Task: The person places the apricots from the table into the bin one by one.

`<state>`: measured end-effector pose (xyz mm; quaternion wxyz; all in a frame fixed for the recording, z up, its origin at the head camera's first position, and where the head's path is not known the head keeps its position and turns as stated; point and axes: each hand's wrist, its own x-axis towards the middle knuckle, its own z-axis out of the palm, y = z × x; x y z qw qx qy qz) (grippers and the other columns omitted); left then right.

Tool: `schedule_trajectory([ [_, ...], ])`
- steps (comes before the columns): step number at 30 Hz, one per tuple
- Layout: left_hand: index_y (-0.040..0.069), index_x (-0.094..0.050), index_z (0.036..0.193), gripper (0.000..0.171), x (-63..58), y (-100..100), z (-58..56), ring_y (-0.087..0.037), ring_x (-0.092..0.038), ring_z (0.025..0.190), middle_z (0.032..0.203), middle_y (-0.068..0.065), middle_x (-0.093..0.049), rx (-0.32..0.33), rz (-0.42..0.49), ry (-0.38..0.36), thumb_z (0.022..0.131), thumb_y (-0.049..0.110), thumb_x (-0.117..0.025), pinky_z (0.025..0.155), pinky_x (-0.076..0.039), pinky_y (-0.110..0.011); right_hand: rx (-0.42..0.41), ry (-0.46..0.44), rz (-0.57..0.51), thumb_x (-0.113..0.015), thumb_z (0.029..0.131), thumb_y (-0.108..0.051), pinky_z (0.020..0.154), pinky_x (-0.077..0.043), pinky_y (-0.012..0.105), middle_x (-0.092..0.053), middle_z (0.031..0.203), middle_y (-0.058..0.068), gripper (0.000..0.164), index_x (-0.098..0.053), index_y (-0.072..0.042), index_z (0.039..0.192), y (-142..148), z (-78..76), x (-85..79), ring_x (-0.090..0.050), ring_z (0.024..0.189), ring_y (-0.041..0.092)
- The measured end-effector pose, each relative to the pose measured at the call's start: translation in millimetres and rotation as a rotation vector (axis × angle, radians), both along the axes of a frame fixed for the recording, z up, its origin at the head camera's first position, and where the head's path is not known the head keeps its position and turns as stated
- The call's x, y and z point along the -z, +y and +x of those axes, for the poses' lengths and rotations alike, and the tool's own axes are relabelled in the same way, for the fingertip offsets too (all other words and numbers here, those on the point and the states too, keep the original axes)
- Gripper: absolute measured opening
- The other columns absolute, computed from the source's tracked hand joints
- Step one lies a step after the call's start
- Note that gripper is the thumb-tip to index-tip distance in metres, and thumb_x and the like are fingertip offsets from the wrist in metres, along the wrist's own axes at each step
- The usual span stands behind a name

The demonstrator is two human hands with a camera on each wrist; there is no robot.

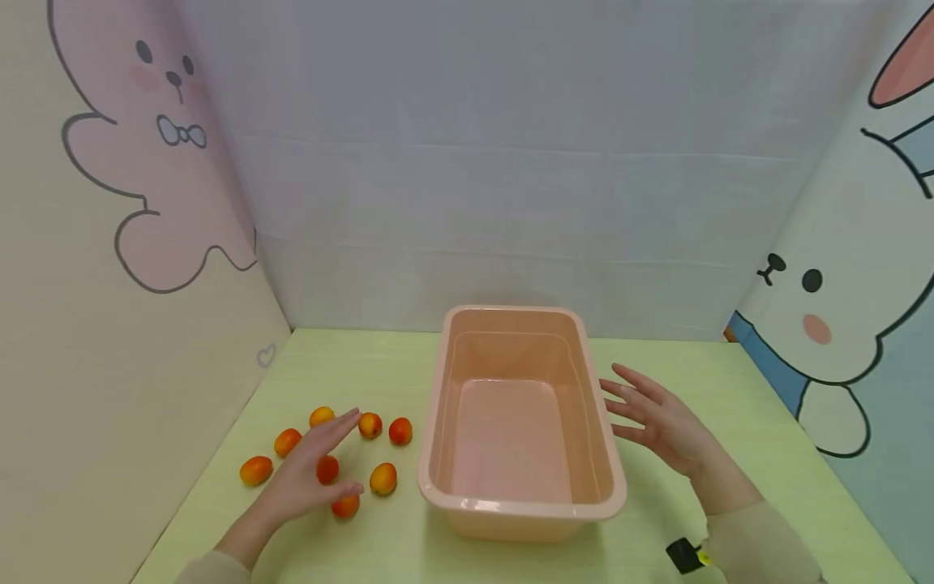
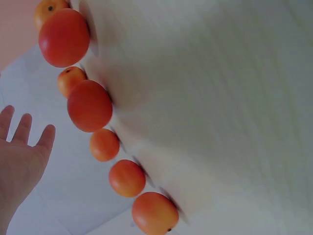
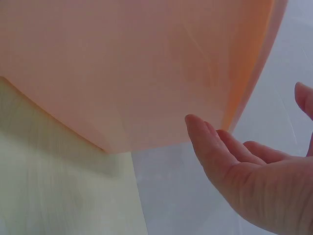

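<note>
Several small, smooth, orange-red fruits lie scattered on the table left of a pink plastic tub. Over part of this group hovers my left hand, fingers extended and thumb apart, holding nothing; it partly covers some of the fruits. In the left wrist view, red fruits sit in a slanting row beside the fingers, and a few show a dark spot at one end. The tub is upright, and its inside is bare. Beside its right wall, my right hand is raised with fingers spread towards the rim, holding nothing.
The pale yellow-green table is bounded by a white back wall and side panels with cartoon animals. A small black object is by the right sleeve.
</note>
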<state>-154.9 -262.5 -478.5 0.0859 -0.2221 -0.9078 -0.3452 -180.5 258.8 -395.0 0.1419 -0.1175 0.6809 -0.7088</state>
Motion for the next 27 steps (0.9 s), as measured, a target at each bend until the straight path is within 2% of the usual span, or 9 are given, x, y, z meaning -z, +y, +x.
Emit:
schedule_trajectory([
  [6,0.024,-0.046,0.150,0.089,10.5,-13.3,6.7,-0.029,-0.043,0.132,0.149,0.002,-0.048,0.033,-0.011,-0.030,0.072,0.033,-0.089,0.098,-0.041,-0.062,0.008,-0.098,-0.025,-0.047,0.107,-0.025,0.091,-0.054,0.039,-0.050,0.141,0.003,0.064,-0.015,-0.003,0.157,-0.5,-3.0,2.6,-0.063,0.112,0.013],
  [11,0.029,-0.046,0.149,0.089,15.1,-25.6,10.6,-0.031,-0.041,0.133,0.149,0.000,-0.047,-0.045,-0.019,-0.047,0.071,0.043,-0.087,0.100,-0.038,-0.062,-0.028,-0.150,-0.089,-0.048,0.106,-0.023,0.092,-0.054,0.038,-0.058,0.128,-0.008,0.052,-0.030,-0.016,0.155,1.8,-5.0,3.0,-0.064,0.112,0.015],
  [14,0.029,-0.047,0.149,0.089,16.6,-36.7,13.3,-0.017,-0.039,0.136,0.148,0.002,-0.048,-0.107,0.024,-0.047,0.071,0.041,-0.088,0.109,-0.035,-0.035,-0.077,-0.165,-0.152,-0.047,0.106,-0.021,0.092,-0.053,0.038,-0.060,0.128,-0.007,0.044,-0.040,-0.023,0.150,2.7,-5.6,2.9,-0.064,0.113,0.017],
  [15,0.028,-0.047,0.148,0.089,16.9,-40.6,14.2,-0.011,-0.040,0.134,0.147,0.002,-0.050,-0.126,0.040,-0.042,0.071,0.039,-0.089,0.108,-0.034,-0.028,-0.087,-0.176,-0.169,-0.047,0.106,-0.020,0.092,-0.053,0.038,-0.061,0.128,-0.007,0.043,-0.040,-0.022,0.149,2.5,-5.9,2.6,-0.064,0.113,0.017],
  [17,0.026,-0.048,0.148,0.087,17.6,-48.2,16.4,-0.001,-0.041,0.128,0.145,0.001,-0.051,-0.163,0.063,-0.029,0.071,0.034,-0.089,0.103,-0.037,-0.024,-0.102,-0.198,-0.197,-0.047,0.107,-0.018,0.092,-0.054,0.037,-0.062,0.128,-0.006,0.047,-0.037,-0.019,0.152,2.1,-7.3,2.4,-0.064,0.113,0.017],
  [18,0.024,-0.049,0.148,0.087,17.3,-51.9,17.6,0.005,-0.040,0.126,0.144,0.000,-0.051,-0.180,0.067,-0.016,0.072,0.033,-0.090,0.100,-0.035,-0.016,-0.108,-0.211,-0.211,-0.047,0.107,-0.018,0.092,-0.054,0.037,-0.063,0.127,-0.005,0.050,-0.033,-0.017,0.154,2.1,-8.2,2.3,-0.065,0.112,0.018],
  [21,0.025,-0.049,0.148,0.087,17.1,-62.1,19.4,0.012,-0.037,0.123,0.143,-0.006,-0.051,-0.234,0.070,0.005,0.071,0.028,-0.090,0.099,-0.037,-0.015,-0.114,-0.248,-0.232,-0.046,0.107,-0.016,0.091,-0.054,0.037,-0.064,0.127,-0.002,0.057,-0.021,-0.009,0.158,1.9,-11.2,1.3,-0.066,0.111,0.019],
  [24,0.027,-0.046,0.149,0.087,16.1,-72.4,20.3,0.017,-0.028,0.126,0.145,-0.009,-0.049,-0.265,0.075,0.010,0.073,0.027,-0.089,0.095,-0.022,-0.001,-0.121,-0.266,-0.244,-0.046,0.107,-0.015,0.091,-0.053,0.036,-0.065,0.126,-0.001,0.058,-0.020,-0.009,0.158,2.5,-13.2,0.2,-0.066,0.110,0.019],
  [27,0.029,-0.043,0.151,0.087,14.2,-82.0,20.9,0.012,-0.029,0.131,0.148,-0.009,-0.047,-0.304,0.090,-0.023,0.076,0.027,-0.088,0.093,-0.021,0.000,-0.127,-0.268,-0.243,-0.047,0.106,-0.014,0.090,-0.054,0.035,-0.064,0.126,0.000,0.057,-0.022,-0.010,0.158,3.7,-13.9,-0.8,-0.066,0.109,0.019],
])
